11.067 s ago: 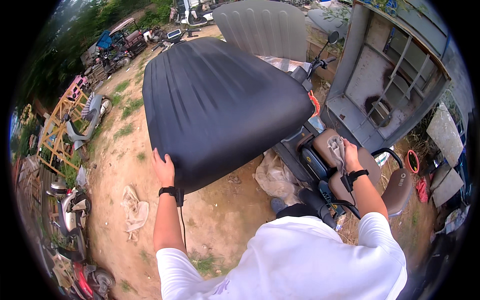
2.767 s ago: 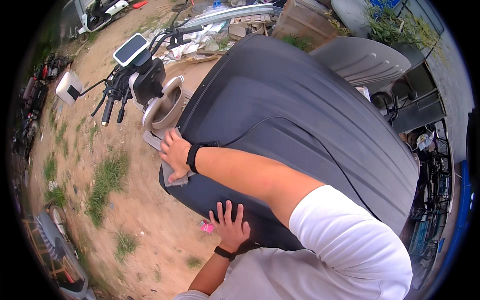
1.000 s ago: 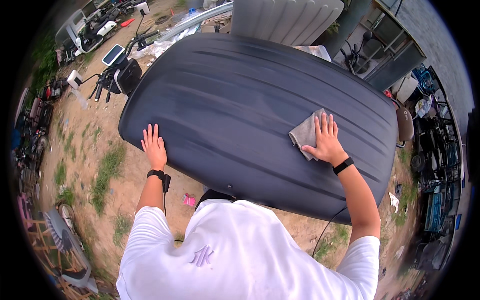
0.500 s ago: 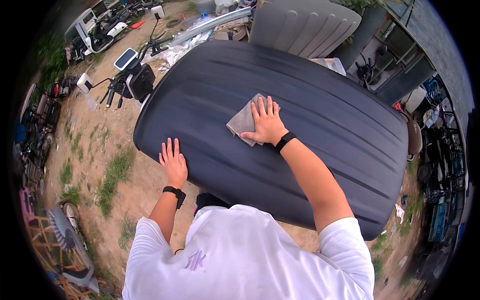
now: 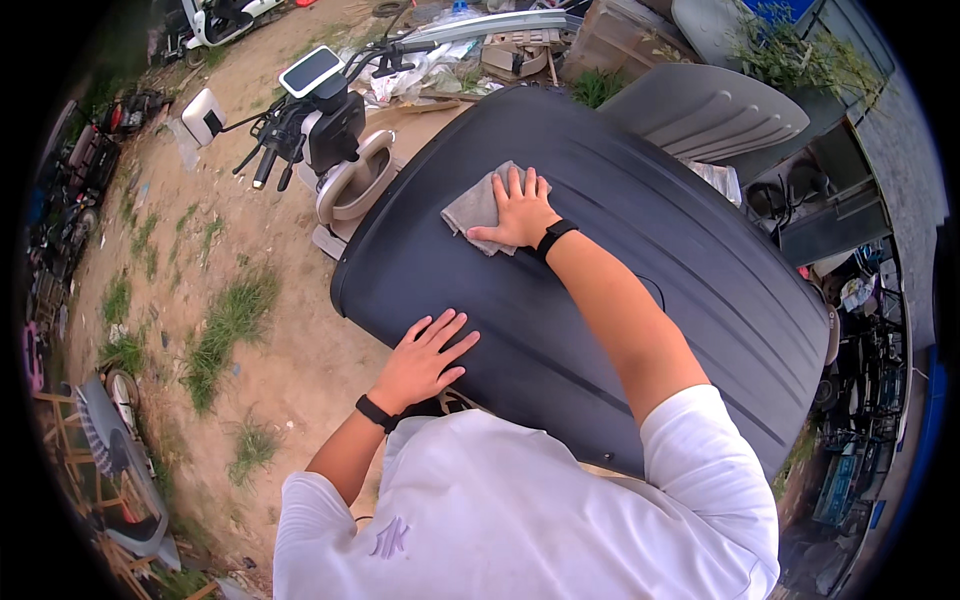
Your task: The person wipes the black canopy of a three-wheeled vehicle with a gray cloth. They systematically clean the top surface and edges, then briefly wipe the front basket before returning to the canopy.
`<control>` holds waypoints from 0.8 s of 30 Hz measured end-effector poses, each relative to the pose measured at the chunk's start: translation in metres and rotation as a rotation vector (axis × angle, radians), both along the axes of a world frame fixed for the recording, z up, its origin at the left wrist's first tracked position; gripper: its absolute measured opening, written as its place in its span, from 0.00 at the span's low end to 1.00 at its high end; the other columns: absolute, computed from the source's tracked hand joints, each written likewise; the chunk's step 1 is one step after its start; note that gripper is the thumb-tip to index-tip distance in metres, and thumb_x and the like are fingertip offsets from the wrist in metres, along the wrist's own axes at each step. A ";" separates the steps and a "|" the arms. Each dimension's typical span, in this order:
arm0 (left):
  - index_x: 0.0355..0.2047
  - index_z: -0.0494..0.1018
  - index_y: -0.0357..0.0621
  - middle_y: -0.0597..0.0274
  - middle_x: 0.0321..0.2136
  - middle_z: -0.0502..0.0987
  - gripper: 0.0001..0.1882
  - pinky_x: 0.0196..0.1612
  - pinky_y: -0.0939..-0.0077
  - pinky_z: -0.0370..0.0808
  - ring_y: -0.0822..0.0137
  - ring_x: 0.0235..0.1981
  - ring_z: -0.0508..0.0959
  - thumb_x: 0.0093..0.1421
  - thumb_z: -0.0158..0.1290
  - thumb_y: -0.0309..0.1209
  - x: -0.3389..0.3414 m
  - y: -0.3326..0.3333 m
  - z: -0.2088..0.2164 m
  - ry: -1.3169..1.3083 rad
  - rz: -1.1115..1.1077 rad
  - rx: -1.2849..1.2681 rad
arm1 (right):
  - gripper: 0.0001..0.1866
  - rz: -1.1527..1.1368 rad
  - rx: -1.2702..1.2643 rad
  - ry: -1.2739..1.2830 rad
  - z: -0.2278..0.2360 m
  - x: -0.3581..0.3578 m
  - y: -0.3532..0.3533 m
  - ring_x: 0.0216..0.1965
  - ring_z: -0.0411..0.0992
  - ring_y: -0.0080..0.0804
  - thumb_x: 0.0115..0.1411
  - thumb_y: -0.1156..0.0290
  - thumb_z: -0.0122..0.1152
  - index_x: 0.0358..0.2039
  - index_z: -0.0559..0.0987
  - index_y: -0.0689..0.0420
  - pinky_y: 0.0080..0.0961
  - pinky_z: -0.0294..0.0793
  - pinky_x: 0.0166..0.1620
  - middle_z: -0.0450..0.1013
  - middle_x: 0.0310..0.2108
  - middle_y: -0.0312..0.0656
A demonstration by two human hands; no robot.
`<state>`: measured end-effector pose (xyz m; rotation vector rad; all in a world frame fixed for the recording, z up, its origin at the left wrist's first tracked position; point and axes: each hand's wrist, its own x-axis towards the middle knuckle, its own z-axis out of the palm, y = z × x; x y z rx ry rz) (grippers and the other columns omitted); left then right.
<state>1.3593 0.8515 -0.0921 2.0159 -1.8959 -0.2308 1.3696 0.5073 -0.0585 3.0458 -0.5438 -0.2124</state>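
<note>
Head view: right hand (image 5: 520, 215) flattens cloth (image 5: 466, 212) near bin (image 5: 333, 200).

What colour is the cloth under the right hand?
The cloth is greyish brown; it shows best in the head view, under the right hand.
</note>
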 end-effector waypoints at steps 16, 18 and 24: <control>0.68 0.67 0.35 0.44 0.70 0.65 0.28 0.70 0.46 0.61 0.43 0.71 0.64 0.71 0.51 0.32 0.057 0.003 0.010 0.008 0.224 -0.383 | 0.63 0.126 -0.061 -0.144 -0.006 -0.008 0.126 0.75 0.49 0.75 0.56 0.18 0.50 0.74 0.63 0.62 0.62 0.48 0.74 0.56 0.74 0.65; 0.73 0.60 0.34 0.41 0.74 0.59 0.33 0.73 0.45 0.57 0.40 0.75 0.58 0.72 0.49 0.37 0.053 -0.024 0.030 0.017 0.246 -0.308 | 0.61 0.085 -0.072 -0.166 -0.004 -0.041 0.141 0.75 0.49 0.75 0.57 0.20 0.51 0.74 0.63 0.62 0.61 0.48 0.74 0.56 0.74 0.64; 0.72 0.55 0.25 0.30 0.74 0.55 0.40 0.78 0.46 0.49 0.38 0.77 0.52 0.71 0.51 0.43 -0.035 -0.091 0.034 -0.044 -0.171 -0.035 | 0.44 -0.147 -0.144 -0.188 0.007 -0.196 0.140 0.74 0.53 0.71 0.62 0.46 0.58 0.71 0.67 0.62 0.59 0.52 0.74 0.58 0.72 0.63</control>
